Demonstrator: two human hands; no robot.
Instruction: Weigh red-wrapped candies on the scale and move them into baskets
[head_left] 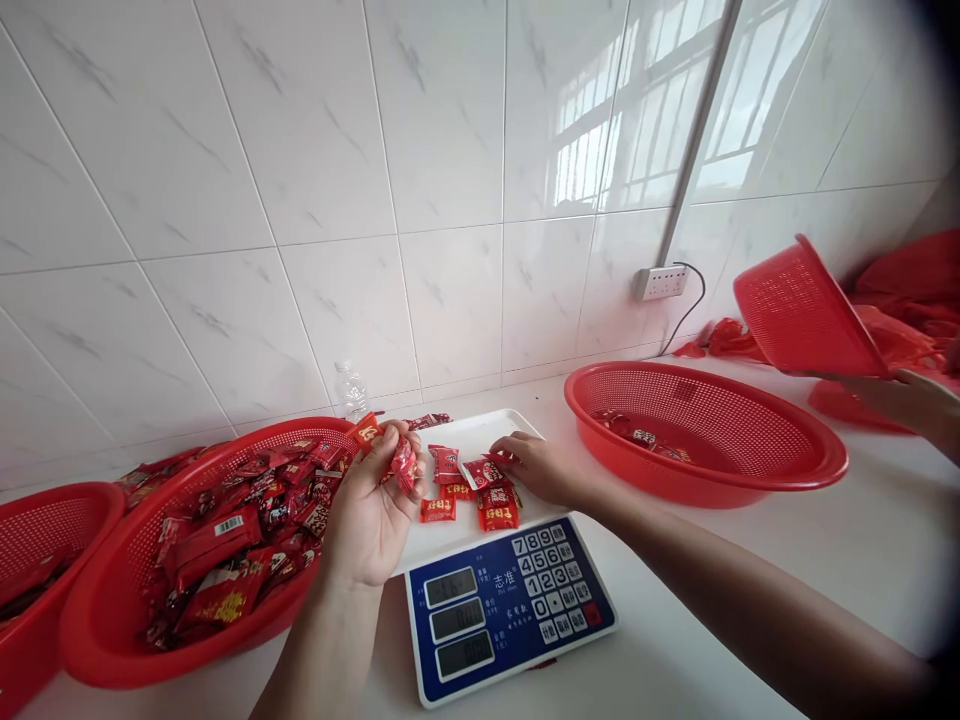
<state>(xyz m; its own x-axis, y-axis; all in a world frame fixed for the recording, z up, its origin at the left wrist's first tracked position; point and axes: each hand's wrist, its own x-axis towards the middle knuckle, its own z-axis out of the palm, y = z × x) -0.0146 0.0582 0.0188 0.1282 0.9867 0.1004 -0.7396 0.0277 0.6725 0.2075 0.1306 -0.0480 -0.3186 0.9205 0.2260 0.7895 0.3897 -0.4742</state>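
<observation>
My left hand [373, 510] is raised palm up over the edge of a red basket [112, 610] full of red wrapped candies [225, 540]. Its fingers curl round several red candies [401, 462]. My right hand [536, 467] rests on the white tray of a blue electronic scale [506, 605], fingers pinched on a red candy packet [486, 470]. Several more red packets [469, 505] lie on the scale tray beside it.
A wide red basket [750, 480] with a few candies stands to the right. Another person's hand [907, 400] holds a tilted red basket [802, 310] at far right, near red bags [911, 290]. A third red basket [37, 560] sits at far left. A plastic bottle [351, 392] stands by the tiled wall.
</observation>
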